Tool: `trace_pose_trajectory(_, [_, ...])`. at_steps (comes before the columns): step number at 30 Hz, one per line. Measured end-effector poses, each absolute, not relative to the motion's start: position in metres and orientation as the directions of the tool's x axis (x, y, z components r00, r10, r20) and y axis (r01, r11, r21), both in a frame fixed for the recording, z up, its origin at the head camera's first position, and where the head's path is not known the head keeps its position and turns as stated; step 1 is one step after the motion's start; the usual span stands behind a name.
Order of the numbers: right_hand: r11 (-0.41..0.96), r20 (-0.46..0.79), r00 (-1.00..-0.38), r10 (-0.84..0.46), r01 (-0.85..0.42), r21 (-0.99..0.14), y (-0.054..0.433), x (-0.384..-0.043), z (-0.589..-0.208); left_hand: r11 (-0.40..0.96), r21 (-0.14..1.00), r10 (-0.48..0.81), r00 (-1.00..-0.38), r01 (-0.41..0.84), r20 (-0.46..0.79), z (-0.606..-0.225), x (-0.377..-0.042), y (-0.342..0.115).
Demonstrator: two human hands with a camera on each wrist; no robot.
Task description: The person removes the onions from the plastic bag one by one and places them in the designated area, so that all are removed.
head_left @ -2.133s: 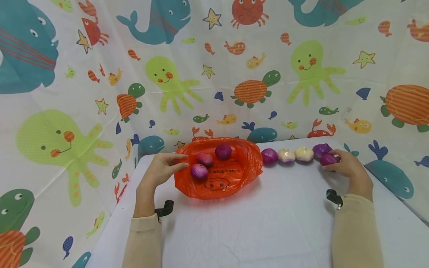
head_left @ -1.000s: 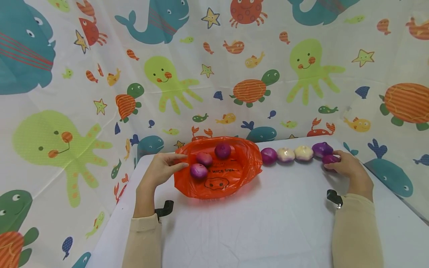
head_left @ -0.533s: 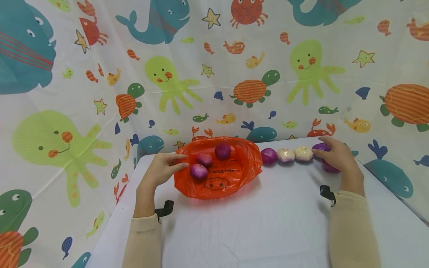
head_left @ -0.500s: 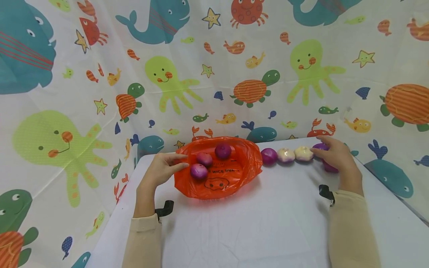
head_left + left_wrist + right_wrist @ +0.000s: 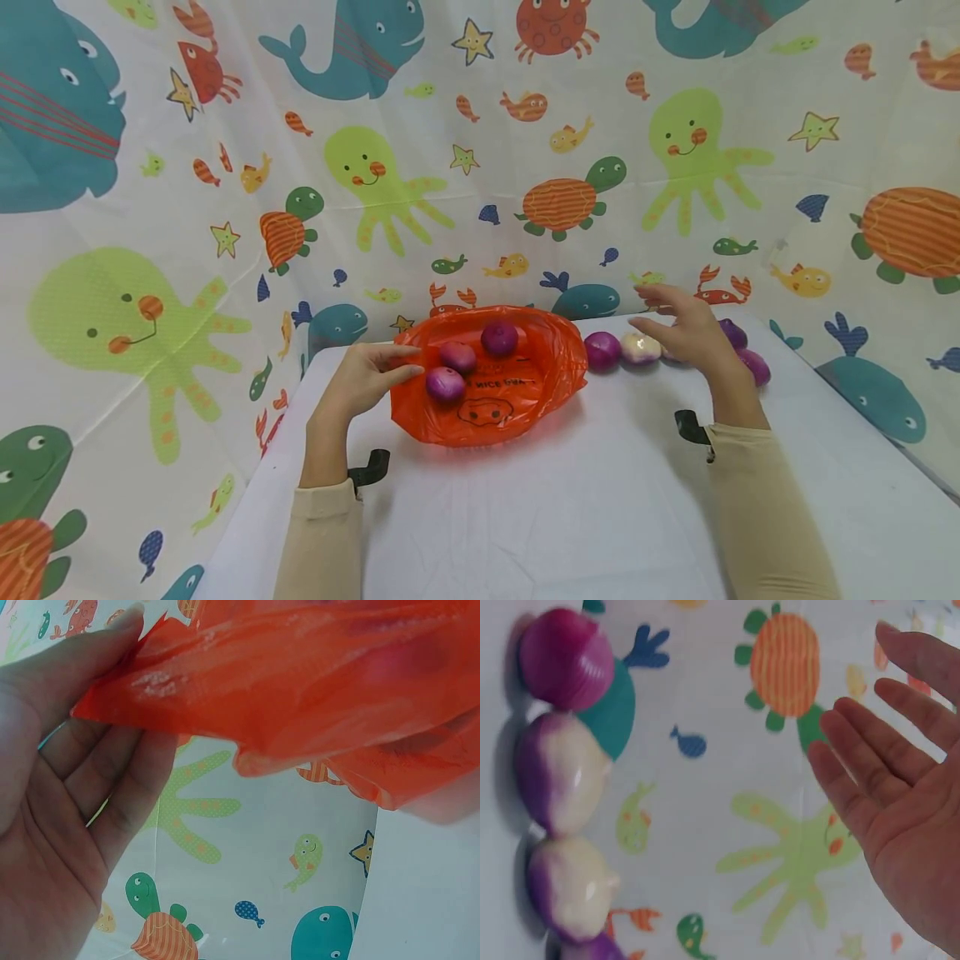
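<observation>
The left hand is pinching the left rim of a red plastic bag, and the right hand is hovering, fingers extended and thumb apart, near a row of onions. Inside the bag, three purple onions are lying. Beside the bag, one purple onion and two pale onions are lining the white surface, with a purple pair sitting at the row's right end.

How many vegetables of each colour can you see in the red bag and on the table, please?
Purple vegetables in the red bag: 3
Other purple vegetables on the table: 3
White-and-purple vegetables on the table: 2
Total: 8
</observation>
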State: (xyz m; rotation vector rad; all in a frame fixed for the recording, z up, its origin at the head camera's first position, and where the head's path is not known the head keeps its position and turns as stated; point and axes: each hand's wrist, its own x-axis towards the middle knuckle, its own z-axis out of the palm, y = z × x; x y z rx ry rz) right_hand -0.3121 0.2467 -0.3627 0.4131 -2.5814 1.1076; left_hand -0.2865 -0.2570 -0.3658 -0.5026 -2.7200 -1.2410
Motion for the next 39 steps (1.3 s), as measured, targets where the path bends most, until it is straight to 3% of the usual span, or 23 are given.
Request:
trace_pose_trajectory(7, [0.556, 0.513, -0.785, -0.347, -0.613, -0.561, 0.199, -0.317, -0.364, 0.609, 0.715, 0.247, -0.939, 0.343, 0.240, -0.368, -0.286, -0.258])
trace_pose_trajectory(12, [0.488, 0.495, -0.739, -0.458, -0.674, -0.554, 0.165, -0.318, -0.369, 0.608, 0.715, 0.252, -0.938, 0.345, 0.239, -0.370, -0.287, -0.259])
trace_pose_trajectory(16, [0.502, 0.372, -0.749, -0.548, -0.650, -0.570, 0.132, -0.324, -0.377, 0.617, 0.706, 0.250, -0.938, 0.347, 0.242, -0.369, -0.287, -0.258])
trace_pose_trajectory(26, [0.693, 0.075, -0.771, -0.633, -0.607, -0.390, 0.068, -0.363, -0.398, 0.611, 0.701, 0.266, -0.930, 0.367, 0.255, -0.371, -0.287, -0.256])
trace_pose_trajectory(31, [0.717, 0.045, -0.779, -0.625, -0.597, -0.360, 0.057, -0.386, -0.402, 0.616, 0.695, 0.270, -0.929, 0.370, 0.255, -0.370, -0.290, -0.254])
trace_pose_trajectory(39, [0.741, 0.013, -0.815, -0.580, -0.534, -0.406, 0.048, -0.403, -0.411, 0.616, 0.706, 0.266, -0.936, 0.350, 0.231, -0.366, -0.289, -0.252])
